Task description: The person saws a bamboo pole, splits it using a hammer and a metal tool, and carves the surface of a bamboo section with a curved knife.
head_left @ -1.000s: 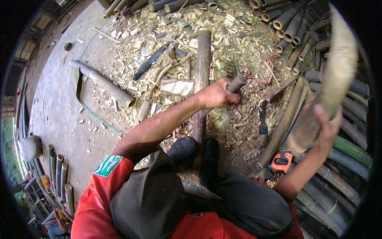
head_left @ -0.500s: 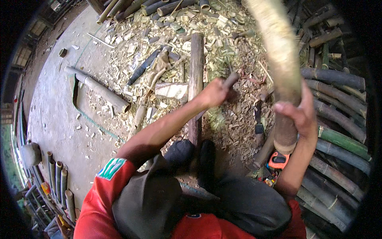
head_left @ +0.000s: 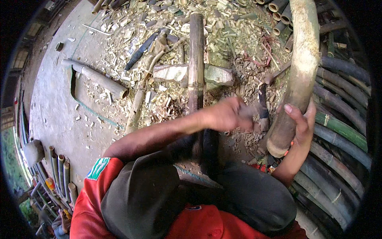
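My right hand (head_left: 299, 122) grips a thick, slightly curved bamboo piece (head_left: 301, 67) near its lower end, thumb across the front. The bamboo stands tilted, pale and scraped on its upper part, brownish lower down. My left hand (head_left: 227, 114) is closed and smeared by motion. It reaches across in front of a dark wooden pole (head_left: 196, 51). A blurred wooden-looking handle (head_left: 252, 110) sticks out of its fist; the tool's kind and working end cannot be made out. The pole rests across a split, pale-faced log (head_left: 219, 75) between my legs.
Chips and shavings (head_left: 171, 97) cover the ground ahead. A black-wrapped handle (head_left: 141, 51) lies among them. A bamboo length (head_left: 99, 81) lies at left on concrete. Stacked bamboo poles (head_left: 340, 129) fill the right side; more bamboo (head_left: 61, 171) stands at lower left.
My left hand has moved right and nearer to me. The bamboo in my right hand has shifted right, its lower end now tilted toward the left. The view has shifted slightly.
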The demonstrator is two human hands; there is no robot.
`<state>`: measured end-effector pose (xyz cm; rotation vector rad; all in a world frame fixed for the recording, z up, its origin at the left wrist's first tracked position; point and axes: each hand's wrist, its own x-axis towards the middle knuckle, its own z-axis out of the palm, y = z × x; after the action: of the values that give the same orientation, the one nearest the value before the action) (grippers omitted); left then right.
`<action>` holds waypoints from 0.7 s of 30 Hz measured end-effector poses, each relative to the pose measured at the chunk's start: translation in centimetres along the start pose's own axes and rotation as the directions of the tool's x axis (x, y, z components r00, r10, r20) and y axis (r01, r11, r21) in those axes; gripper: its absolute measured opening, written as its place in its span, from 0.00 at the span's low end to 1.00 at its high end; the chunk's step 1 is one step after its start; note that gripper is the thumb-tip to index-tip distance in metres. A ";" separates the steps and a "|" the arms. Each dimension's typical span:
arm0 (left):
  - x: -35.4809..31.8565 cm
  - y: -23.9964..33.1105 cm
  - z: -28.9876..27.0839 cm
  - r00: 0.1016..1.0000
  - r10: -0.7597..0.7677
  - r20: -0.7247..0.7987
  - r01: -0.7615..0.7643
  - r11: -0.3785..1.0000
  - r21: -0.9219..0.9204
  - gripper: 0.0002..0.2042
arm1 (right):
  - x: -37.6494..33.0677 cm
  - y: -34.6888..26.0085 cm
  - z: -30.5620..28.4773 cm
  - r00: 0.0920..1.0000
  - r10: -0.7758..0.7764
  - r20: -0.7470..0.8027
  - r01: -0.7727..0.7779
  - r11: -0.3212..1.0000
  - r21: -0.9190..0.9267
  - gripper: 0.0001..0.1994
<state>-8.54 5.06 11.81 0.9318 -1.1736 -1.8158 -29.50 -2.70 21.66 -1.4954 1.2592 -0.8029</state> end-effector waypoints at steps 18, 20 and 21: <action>-0.7 -4.3 -3.2 0.982 -0.170 -0.083 0.160 0.980 -0.115 0.09 | -1.4 1.5 0.1 0.988 0.111 0.110 -0.114 0.993 0.020 0.38; -1.4 -5.6 -2.9 0.993 -0.084 -0.083 0.078 0.994 -0.072 0.08 | -1.0 0.4 0.1 0.996 0.032 0.085 -0.031 0.999 -0.016 0.38; -1.4 -5.9 -3.1 0.996 -0.042 -0.075 0.037 0.997 -0.064 0.08 | -0.9 -0.5 0.0 0.998 -0.008 0.066 0.010 1.000 -0.017 0.36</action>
<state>-6.49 6.78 5.61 0.9858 -1.0527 -1.8211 -29.55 -1.84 22.24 -1.5304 1.2135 -0.7440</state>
